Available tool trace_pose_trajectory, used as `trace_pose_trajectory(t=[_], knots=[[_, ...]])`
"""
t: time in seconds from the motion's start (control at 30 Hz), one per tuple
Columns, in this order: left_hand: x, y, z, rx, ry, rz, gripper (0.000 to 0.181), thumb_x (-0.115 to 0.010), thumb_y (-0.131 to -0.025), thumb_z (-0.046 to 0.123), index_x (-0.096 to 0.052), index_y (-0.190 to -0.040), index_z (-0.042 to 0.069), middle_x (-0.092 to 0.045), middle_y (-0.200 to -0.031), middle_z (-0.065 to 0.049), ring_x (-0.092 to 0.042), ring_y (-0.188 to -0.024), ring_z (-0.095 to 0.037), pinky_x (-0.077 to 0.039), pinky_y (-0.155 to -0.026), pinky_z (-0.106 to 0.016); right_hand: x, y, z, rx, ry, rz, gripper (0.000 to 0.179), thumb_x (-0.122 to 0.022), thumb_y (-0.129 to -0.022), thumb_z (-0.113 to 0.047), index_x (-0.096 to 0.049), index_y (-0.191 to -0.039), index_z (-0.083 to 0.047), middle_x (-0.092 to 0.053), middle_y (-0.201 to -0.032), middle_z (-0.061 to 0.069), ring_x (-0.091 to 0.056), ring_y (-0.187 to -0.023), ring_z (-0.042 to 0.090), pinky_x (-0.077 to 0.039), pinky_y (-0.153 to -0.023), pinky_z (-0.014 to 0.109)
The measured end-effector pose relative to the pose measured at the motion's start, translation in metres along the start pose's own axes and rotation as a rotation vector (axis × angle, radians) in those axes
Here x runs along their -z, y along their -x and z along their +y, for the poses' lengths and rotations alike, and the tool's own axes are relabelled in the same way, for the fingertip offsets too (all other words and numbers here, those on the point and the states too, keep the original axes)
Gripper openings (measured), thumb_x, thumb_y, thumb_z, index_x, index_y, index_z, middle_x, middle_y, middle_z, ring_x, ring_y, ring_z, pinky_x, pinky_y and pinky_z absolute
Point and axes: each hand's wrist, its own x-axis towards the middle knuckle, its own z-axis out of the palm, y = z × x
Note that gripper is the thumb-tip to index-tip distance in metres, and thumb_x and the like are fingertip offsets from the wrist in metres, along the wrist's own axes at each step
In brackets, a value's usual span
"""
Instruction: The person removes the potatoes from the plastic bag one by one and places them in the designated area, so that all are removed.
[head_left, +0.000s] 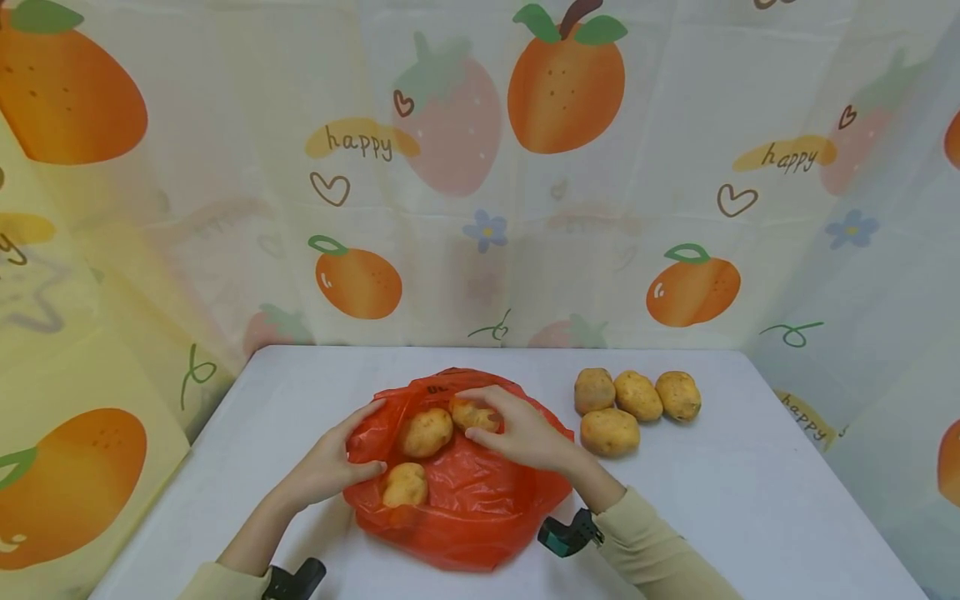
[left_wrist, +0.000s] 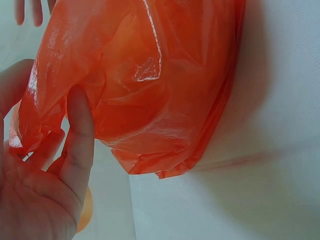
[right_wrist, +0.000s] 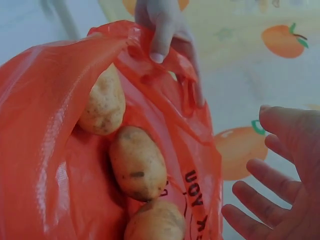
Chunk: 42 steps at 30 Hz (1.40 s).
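Observation:
A red plastic bag (head_left: 480, 533) lies on the table with its mouth spread, and three potatoes show inside. One potato (head_left: 405, 485) is near the front left, another potato (head_left: 426, 433) is behind it, and the third potato (head_left: 483, 419) is partly covered by my right hand in the head view. My left hand (head_left: 333, 462) holds the bag's left rim between thumb and fingers, as the left wrist view (left_wrist: 47, 185) also shows. Over the mouth, my right hand (head_left: 521, 429) is held with spread fingers; in the right wrist view these fingers (right_wrist: 265, 205) are apart from the potatoes.
Several potatoes are grouped at the back right of the white table (head_left: 712, 500), including a front potato (head_left: 610, 432) close beside the bag. A fruit-print curtain (head_left: 562, 250) hangs behind the table and along its sides. Each wrist wears a dark strapped device (head_left: 567, 535).

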Motion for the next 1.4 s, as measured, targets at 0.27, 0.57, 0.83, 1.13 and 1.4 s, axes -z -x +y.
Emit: trace_pose_trajectory(t=[0.27, 0.57, 0.83, 1.13, 1.4], knots=[[0.0, 0.0, 0.0, -0.006, -0.003, -0.003, 0.08, -0.071, -0.079, 0.011, -0.028, -0.142, 0.033, -0.038, -0.14, -0.009, -0.047, -0.116, -0.033, -0.054, -0.08, -0.039, -0.008, -0.012, -0.005, 0.038, -0.051, -0.044, 0.046, -0.062, -0.088, -0.024, -0.047, -0.132, -0.02, -0.049, -0.129, -0.004, -0.051, -0.116, 0.024, -0.047, -0.094, 0.04], [0.0, 0.0, -0.001, -0.003, -0.014, 0.001, 0.08, -0.071, -0.079, 0.012, -0.028, -0.142, 0.033, -0.037, -0.141, -0.009, -0.047, -0.116, -0.033, -0.054, -0.08, -0.039, -0.019, -0.022, -0.002, 0.065, -0.082, -0.126, 0.043, -0.061, -0.089, -0.022, -0.049, -0.129, -0.017, -0.052, -0.128, 0.004, -0.052, -0.115, 0.025, -0.048, -0.092, 0.033], [-0.001, 0.0, -0.001, -0.001, -0.016, 0.0, 0.08, -0.071, -0.079, 0.012, -0.028, -0.142, 0.034, -0.038, -0.14, -0.009, -0.048, -0.114, -0.032, -0.054, -0.079, -0.038, -0.028, -0.032, -0.001, 0.089, -0.016, -0.169, 0.045, -0.063, -0.088, -0.022, -0.05, -0.129, -0.011, -0.057, -0.115, 0.009, -0.054, -0.094, 0.027, -0.051, -0.079, 0.032], [-0.001, 0.0, 0.0, -0.003, -0.018, -0.002, 0.08, -0.071, -0.079, 0.011, -0.028, -0.142, 0.034, -0.039, -0.14, -0.009, -0.048, -0.114, -0.032, -0.055, -0.078, -0.038, -0.037, -0.039, -0.005, 0.028, 0.014, -0.227, 0.045, -0.061, -0.088, -0.029, -0.05, -0.129, -0.014, -0.054, -0.127, 0.004, -0.056, -0.11, 0.021, -0.05, -0.089, 0.032], [-0.001, 0.001, 0.0, -0.012, -0.028, -0.002, 0.08, -0.071, -0.079, 0.011, -0.028, -0.143, 0.033, -0.038, -0.14, -0.011, -0.049, -0.113, -0.033, -0.055, -0.078, -0.038, -0.048, -0.044, -0.002, 0.016, 0.024, -0.309, 0.045, -0.059, -0.089, -0.032, -0.049, -0.13, -0.015, -0.052, -0.128, 0.002, -0.054, -0.112, 0.018, -0.049, -0.088, 0.027]])
